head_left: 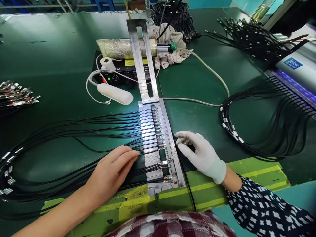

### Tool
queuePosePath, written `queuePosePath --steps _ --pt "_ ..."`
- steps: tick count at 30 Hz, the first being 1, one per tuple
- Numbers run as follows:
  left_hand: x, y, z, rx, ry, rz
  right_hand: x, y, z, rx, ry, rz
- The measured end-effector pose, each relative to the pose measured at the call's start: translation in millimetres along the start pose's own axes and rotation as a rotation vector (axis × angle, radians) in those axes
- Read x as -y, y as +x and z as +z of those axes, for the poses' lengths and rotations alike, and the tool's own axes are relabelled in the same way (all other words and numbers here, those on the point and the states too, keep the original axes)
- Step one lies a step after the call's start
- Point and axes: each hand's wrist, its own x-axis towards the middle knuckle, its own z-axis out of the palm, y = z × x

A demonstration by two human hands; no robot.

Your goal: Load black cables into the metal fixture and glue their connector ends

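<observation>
The left hand [112, 171] lies flat and open across a fan of black cables [86, 126], fingertips pressing them onto the green tabletop [49, 59] just beside the left edge of a slotted metal fixture [170, 131]; it grips nothing. The right hand [197, 153], in a white glove, rests with loosely curled fingers on the fixture's right rail and appears to hold nothing between them. The cables run in from the left and each ends in a small metal terminal [158, 131] laid in its own slot. The upper rows look parallel and evenly seated, while the lowest few sit at a slant with bare slots between them. A long slotted metal bar [143, 59] stands raised from the fixture's far end. Behind it are a black control box [116, 77], a wrapped syringe [123, 47] and a rag [170, 46]. A looped cable bundle [259, 131] lies well to the right, near a lamp unit [293, 62]. To do this well, I judge that the flat palm should hold the seated cables down with light, even pressure so none springs out. The gloved fingertips would best nudge each slanted terminal straight, one slot at a time, until all tips line up along the rail. Dragging sideways risks pulling neighbours loose, and crossed cables under the palm should be untangled first.
</observation>
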Motion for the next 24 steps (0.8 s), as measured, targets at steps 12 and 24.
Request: queuePosePath --steps 12,24 --pt "23.5 -13.7 9.6 0.062 0.096 0.275 -2.5 -0.6 0.2 -0.008 -0.038 -0.053" --pt "1.1 -16.1 9.7 0.102 0.229 0.063 -6.4 0.2 -1.9 0.151 -0.17 -0.363"
